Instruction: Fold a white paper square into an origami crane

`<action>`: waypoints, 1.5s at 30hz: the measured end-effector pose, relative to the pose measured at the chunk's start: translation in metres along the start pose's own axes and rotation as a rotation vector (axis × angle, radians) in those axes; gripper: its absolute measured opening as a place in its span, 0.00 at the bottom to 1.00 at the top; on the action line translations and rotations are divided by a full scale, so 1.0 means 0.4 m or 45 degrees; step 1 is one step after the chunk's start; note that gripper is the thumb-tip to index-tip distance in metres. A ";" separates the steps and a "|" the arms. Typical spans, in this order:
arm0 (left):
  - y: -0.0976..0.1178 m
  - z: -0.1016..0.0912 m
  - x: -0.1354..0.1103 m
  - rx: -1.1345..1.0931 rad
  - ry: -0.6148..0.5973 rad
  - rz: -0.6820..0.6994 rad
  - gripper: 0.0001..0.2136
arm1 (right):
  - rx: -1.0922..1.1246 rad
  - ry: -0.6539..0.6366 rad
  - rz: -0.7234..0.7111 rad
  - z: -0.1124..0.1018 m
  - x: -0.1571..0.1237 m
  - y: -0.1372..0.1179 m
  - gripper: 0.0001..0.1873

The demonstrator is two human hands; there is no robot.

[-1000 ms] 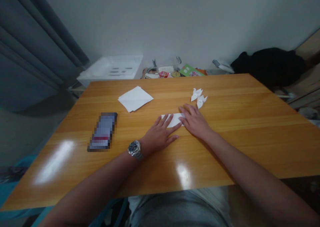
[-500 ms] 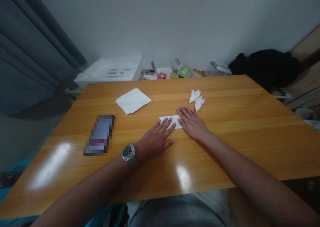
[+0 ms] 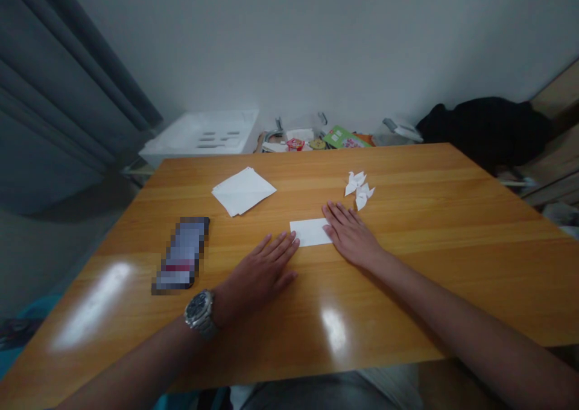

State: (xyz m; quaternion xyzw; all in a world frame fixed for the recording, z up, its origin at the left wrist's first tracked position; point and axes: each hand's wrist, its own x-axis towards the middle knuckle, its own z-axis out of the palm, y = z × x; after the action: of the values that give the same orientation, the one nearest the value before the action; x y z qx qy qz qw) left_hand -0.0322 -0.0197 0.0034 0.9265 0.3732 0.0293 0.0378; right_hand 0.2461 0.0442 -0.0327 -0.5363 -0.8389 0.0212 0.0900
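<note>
A white strip of folded paper (image 3: 310,233) lies flat on the wooden table (image 3: 407,289). Over its right end rests my right hand (image 3: 350,234), fingers stretched out flat and covering that end. My left hand (image 3: 262,265) lies open at the paper's lower left corner, its fingertips just reaching the edge. A watch (image 3: 199,312) is on the left wrist. Two small white folded paper figures (image 3: 359,189) sit close together just beyond my right hand.
Several white paper sheets (image 3: 244,192) are stacked at the back left. A phone (image 3: 182,255) with a blurred screen lies on the left. Behind the table are a white foam tray (image 3: 212,126), a green booklet (image 3: 346,137) and a dark heap of cloth (image 3: 484,126).
My left hand has slid left and toward me, off most of the paper, uncovering it. My right hand has stayed on the right end. The whole view has shifted slightly.
</note>
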 end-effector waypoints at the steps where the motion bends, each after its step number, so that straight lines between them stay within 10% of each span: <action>1: -0.001 0.000 -0.001 0.004 0.007 -0.006 0.29 | 0.007 -0.007 -0.001 -0.002 0.000 0.000 0.32; 16: -0.018 -0.009 0.034 0.120 0.108 -0.205 0.24 | 0.160 -0.127 -0.297 -0.049 -0.074 -0.117 0.36; 45: 0.030 0.014 0.057 0.027 0.111 -0.159 0.26 | 0.101 -0.098 -0.117 -0.073 -0.160 0.005 0.33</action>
State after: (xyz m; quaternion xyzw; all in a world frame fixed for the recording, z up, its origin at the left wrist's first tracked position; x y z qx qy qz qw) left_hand -0.0070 -0.0128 -0.0006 0.8995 0.4320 0.0634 0.0134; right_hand 0.2793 -0.0146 -0.0125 -0.4922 -0.8639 0.0707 0.0798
